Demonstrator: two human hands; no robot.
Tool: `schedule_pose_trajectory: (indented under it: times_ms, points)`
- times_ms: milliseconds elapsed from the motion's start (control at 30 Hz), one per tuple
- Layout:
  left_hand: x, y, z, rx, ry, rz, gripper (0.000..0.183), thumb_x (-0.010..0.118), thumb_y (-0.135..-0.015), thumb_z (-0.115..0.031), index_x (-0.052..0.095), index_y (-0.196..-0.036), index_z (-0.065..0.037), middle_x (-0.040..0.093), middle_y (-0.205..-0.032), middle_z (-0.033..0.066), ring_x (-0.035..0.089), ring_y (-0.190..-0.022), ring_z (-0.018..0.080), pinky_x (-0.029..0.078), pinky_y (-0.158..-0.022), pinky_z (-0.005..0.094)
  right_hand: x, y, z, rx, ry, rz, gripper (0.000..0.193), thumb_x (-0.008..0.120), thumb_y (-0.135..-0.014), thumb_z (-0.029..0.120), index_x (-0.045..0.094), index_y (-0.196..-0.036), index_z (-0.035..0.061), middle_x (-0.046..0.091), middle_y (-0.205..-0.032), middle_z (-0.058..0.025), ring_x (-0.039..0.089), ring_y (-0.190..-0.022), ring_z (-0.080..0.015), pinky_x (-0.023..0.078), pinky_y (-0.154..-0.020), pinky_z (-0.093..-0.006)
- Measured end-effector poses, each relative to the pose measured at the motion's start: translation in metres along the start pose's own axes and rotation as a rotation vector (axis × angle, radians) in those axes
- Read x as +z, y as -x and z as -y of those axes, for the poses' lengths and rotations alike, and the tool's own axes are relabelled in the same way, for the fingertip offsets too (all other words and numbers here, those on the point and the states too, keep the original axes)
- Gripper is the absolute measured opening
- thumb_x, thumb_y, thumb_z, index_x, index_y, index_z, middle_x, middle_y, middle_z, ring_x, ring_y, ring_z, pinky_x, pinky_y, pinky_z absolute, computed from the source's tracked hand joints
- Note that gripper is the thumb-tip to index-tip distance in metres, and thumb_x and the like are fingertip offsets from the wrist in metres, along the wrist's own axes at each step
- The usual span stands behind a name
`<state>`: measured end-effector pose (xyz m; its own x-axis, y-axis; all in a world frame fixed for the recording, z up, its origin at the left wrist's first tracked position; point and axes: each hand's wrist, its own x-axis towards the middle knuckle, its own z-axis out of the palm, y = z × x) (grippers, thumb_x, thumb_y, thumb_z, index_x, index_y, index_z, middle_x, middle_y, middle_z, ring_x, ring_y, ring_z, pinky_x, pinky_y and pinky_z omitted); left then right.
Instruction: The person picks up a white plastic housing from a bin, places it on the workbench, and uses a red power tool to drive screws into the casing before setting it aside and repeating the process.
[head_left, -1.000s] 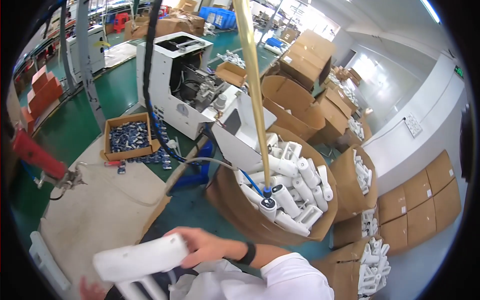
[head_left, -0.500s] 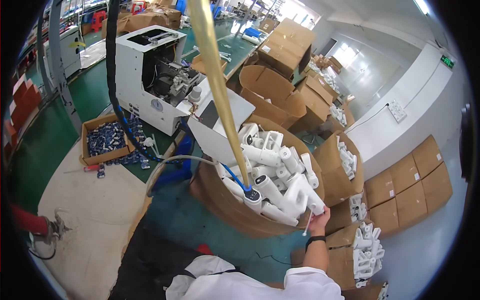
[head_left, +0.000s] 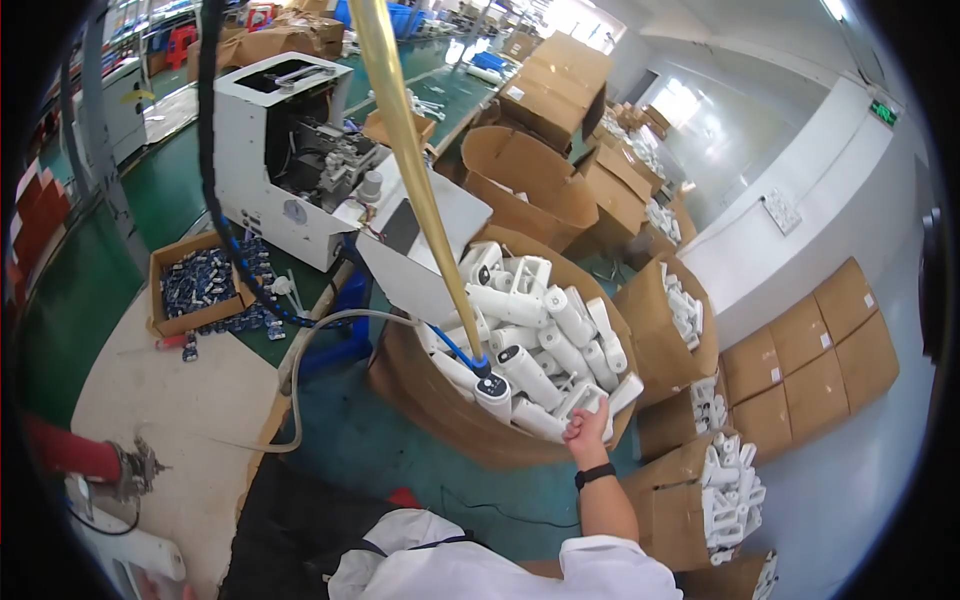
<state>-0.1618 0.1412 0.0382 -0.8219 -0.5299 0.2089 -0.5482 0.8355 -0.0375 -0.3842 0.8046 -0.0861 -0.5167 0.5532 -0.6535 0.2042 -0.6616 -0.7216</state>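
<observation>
My right hand [head_left: 587,430], with a dark band on the wrist, is over the near right rim of a large round cardboard box [head_left: 450,420]. Its fingers are curled, close to a white plastic housing [head_left: 590,398]; whether something small sits in them is hidden. Several white cylindrical handheld bodies [head_left: 530,375] with dark oval ends fill the box. At the lower left edge, my left hand [head_left: 165,588] shows only in part, its fingers against a white plastic housing [head_left: 125,545] with openings. That housing is beside a red cylindrical tool with a metal end [head_left: 95,460].
A brass-coloured tube [head_left: 410,130] with a blue hose hangs before the box. A white machine [head_left: 290,160] stands behind, near a tray of small blue parts [head_left: 198,285] on the pale board [head_left: 150,390]. Cartons with white parts [head_left: 665,325] line the right.
My right hand has moved left; the white housing and thin white stick it held are no longer in its grasp. My left hand has come into view with a white housing.
</observation>
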Motion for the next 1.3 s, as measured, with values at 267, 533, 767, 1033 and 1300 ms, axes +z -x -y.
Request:
schedule_pose_trajectory:
  times_ms: [267, 533, 767, 1033, 1300]
  points:
    - [0.041, -0.080, 0.037, 0.208, 0.236, 0.298, 0.081, 0.084, -0.048, -0.032, 0.056, -0.121, -0.012, 0.054, -0.129, 0.0124, 0.035, -0.134, 0.0392, 0.017, -0.110, 0.0625, 0.186, 0.208, -0.047, 0.244, 0.539, 2.154, 0.050, 0.068, -0.079, 0.043, 0.059, -0.076, -0.0060, 0.056, -0.059, -0.0128, 0.052, -0.048, -0.0217, 0.042, -0.044, -0.0290]
    - [0.058, -0.092, 0.057, 0.270, 0.078, 0.293, 0.063, 0.079, -0.052, -0.050, 0.066, -0.102, -0.014, 0.064, -0.101, 0.0064, 0.058, -0.105, 0.0268, 0.031, -0.104, 0.0542, 0.289, 0.411, -0.167, -0.671, 0.652, 2.009, 0.070, 0.075, -0.068, 0.004, 0.041, -0.130, -0.0021, 0.057, -0.113, -0.0162, 0.058, -0.100, -0.0236, 0.048, -0.083, -0.0356]
    - [0.066, -0.115, -0.002, -0.053, 0.156, 0.210, 0.058, 0.072, -0.062, -0.052, 0.065, -0.094, -0.004, 0.068, -0.092, 0.0127, 0.065, -0.089, 0.0291, 0.045, -0.086, 0.0416, 0.392, 0.508, -0.279, -0.731, 0.327, 1.737, 0.061, 0.077, -0.076, 0.011, 0.044, -0.126, -0.0002, 0.059, -0.107, -0.0091, 0.058, -0.093, -0.0144, 0.047, -0.080, -0.0311]
    - [0.065, -0.121, 0.001, -0.122, 0.261, 0.212, 0.053, 0.070, -0.064, -0.048, 0.065, -0.094, -0.004, 0.067, -0.091, 0.0134, 0.065, -0.087, 0.0287, 0.050, -0.079, 0.0388, 0.396, 0.511, -0.293, -0.440, 0.177, 1.746, 0.011, 0.065, -0.085, 0.002, 0.059, -0.094, -0.0018, 0.059, -0.061, -0.0042, 0.056, -0.049, -0.0110, 0.044, -0.047, -0.0233]
    - [0.065, -0.120, 0.004, -0.127, 0.252, 0.237, 0.050, 0.068, -0.067, -0.048, 0.067, -0.096, -0.007, 0.067, -0.088, 0.0120, 0.064, -0.086, 0.0291, 0.046, -0.080, 0.0385, 0.395, 0.523, -0.314, -0.482, 0.212, 1.827, 0.010, 0.065, -0.087, 0.006, 0.058, -0.089, -0.0014, 0.059, -0.061, -0.0040, 0.056, -0.049, -0.0108, 0.044, -0.046, -0.0230]
